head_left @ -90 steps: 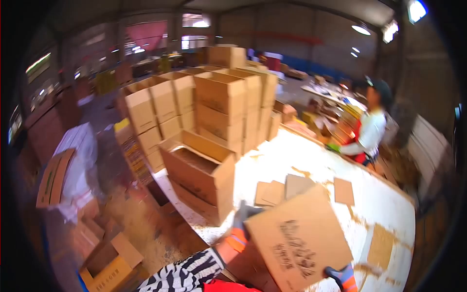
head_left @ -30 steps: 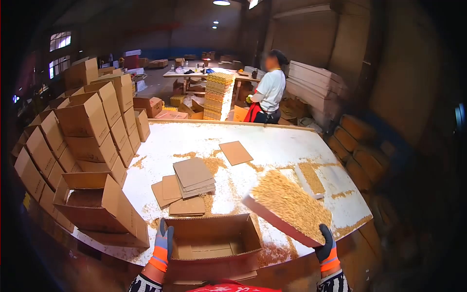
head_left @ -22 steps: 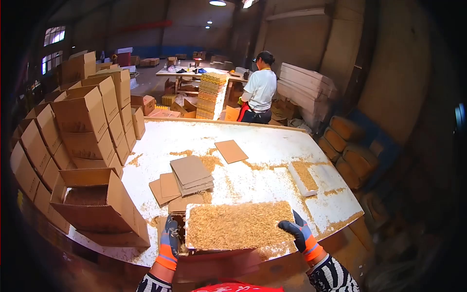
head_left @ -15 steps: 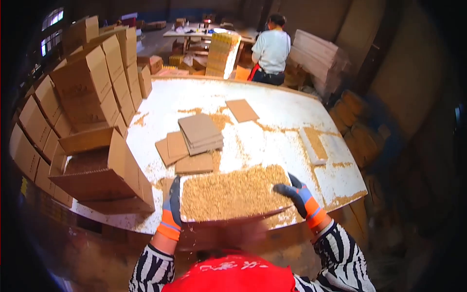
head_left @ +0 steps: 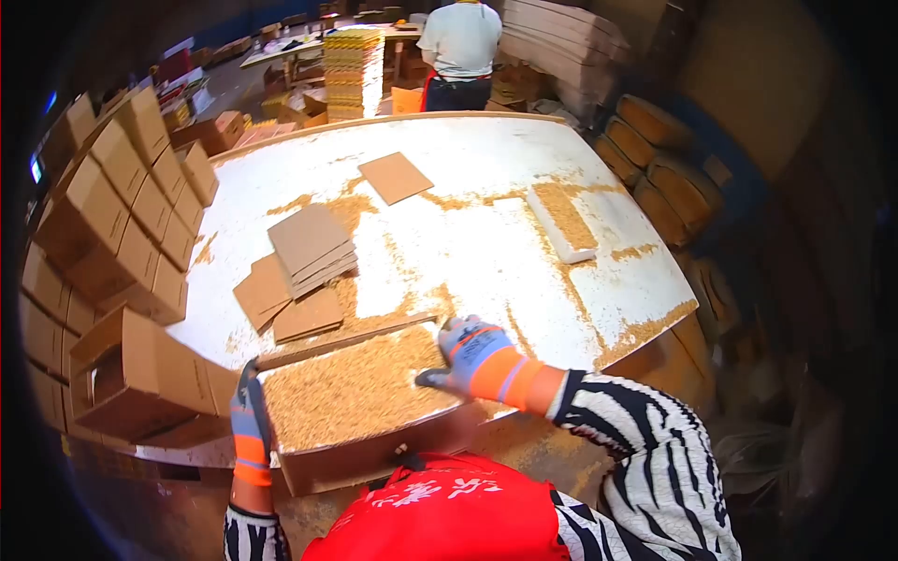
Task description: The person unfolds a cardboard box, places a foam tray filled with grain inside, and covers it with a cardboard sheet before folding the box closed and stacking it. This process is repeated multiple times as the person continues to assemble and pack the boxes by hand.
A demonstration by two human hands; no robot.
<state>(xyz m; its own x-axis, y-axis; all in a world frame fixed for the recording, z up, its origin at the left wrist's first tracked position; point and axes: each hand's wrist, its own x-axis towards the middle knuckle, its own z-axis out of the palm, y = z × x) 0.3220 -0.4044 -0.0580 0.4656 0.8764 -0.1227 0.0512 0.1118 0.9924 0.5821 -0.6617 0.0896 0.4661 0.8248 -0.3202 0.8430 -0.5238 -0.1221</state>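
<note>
A shallow white-edged slab or tray topped with golden grains (head_left: 355,388) is held level above the near table edge, by a brown cardboard box (head_left: 360,456) just under it. My left hand (head_left: 250,407), in a grey and orange glove, is closed on its left end. My right hand (head_left: 468,360), gloved alike, grips its right end, thumb on the near side and fingers on the far side. Beyond it lie stacked grey-brown cardboard sheets (head_left: 307,245) and loose brown sheets (head_left: 309,314). Whether the grains' holder sits inside the box cannot be made out.
The white table (head_left: 449,252) is strewn with grains. On it are a single brown sheet (head_left: 396,178) and a white grain-covered block (head_left: 563,222). An open carton (head_left: 145,374) and stacked cartons (head_left: 140,201) stand left. A person (head_left: 460,56) stands beyond the table.
Both hands and the grain-topped slab have moved left and tilted slightly. The brown box beneath now shows clearly. The view has shifted, with the table and person appearing further left and higher.
</note>
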